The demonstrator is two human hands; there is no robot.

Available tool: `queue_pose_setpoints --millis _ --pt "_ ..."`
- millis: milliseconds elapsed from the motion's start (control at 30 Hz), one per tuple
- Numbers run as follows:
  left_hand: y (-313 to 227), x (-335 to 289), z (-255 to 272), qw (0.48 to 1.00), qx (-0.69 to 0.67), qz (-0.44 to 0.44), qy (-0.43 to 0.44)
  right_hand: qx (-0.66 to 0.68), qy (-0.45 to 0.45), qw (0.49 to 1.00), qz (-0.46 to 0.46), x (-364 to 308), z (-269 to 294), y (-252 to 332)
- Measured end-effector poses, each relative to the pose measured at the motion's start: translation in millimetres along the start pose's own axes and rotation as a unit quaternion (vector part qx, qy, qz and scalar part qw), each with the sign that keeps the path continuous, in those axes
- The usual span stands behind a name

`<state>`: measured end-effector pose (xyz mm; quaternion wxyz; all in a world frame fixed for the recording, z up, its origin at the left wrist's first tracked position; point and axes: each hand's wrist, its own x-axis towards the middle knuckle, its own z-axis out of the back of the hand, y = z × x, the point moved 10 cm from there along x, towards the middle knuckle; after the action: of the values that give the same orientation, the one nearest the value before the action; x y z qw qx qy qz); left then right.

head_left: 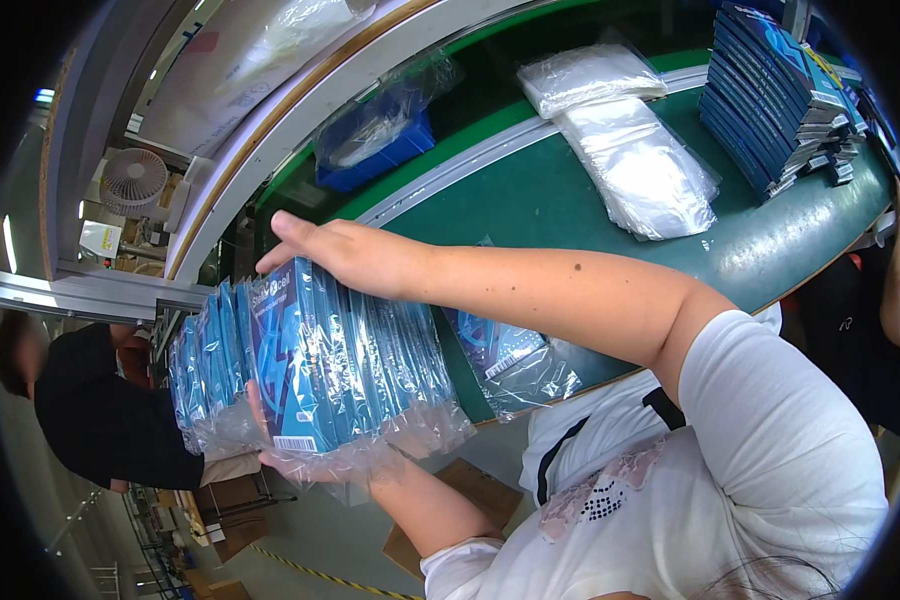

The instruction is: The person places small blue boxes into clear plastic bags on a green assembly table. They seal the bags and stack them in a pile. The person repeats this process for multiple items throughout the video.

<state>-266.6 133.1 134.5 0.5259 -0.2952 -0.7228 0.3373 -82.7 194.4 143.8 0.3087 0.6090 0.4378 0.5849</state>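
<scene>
A row of flat blue boxes (295, 370) in clear plastic bags is held between my two hands at the left end of the green table. My right hand (345, 255) presses over the top of the row, fingers partly hidden behind it. From below, my left hand (315, 468) supports the lower edge, its thumb against the front box and its palm partly covered by loose plastic. More bagged blue boxes (202, 355) stand in a row just beyond, to the left. Another bagged blue box (500, 350) lies flat on the table under my right forearm.
Clear plastic bags (635, 165) lie piled on the green table (770, 245). Tall stacks of blue boxes (770, 105) stand at the far right. A blue bin (380, 150) sits behind a metal rail. One person (100, 400) is at the left, another (875, 310) at the right edge.
</scene>
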Motion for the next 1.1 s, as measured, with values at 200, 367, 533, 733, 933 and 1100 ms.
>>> queue_pose_setpoints --millis 200,367,533,733,933,1100 --pt "1 -1 65 0.989 -0.021 -0.072 -0.125 0.099 -0.015 0.989 -0.106 5 22 -48" --pt "102 -34 166 0.959 0.044 0.073 -0.269 0.072 0.042 0.981 -0.173 -12 15 -94" --pt "241 -109 194 0.903 0.003 0.365 -0.228 0.050 0.010 0.972 -0.229 -21 8 -116" --pt "260 -109 185 0.902 -0.024 0.383 -0.199 -0.035 -0.101 0.974 -0.200 -24 18 -100" --pt "261 -111 188 0.898 -0.029 0.390 -0.201 -0.094 -0.152 0.959 -0.221 -26 22 -107" --pt "257 -117 196 0.891 -0.044 0.402 -0.208 -0.076 -0.150 0.958 -0.234 -27 21 -112"
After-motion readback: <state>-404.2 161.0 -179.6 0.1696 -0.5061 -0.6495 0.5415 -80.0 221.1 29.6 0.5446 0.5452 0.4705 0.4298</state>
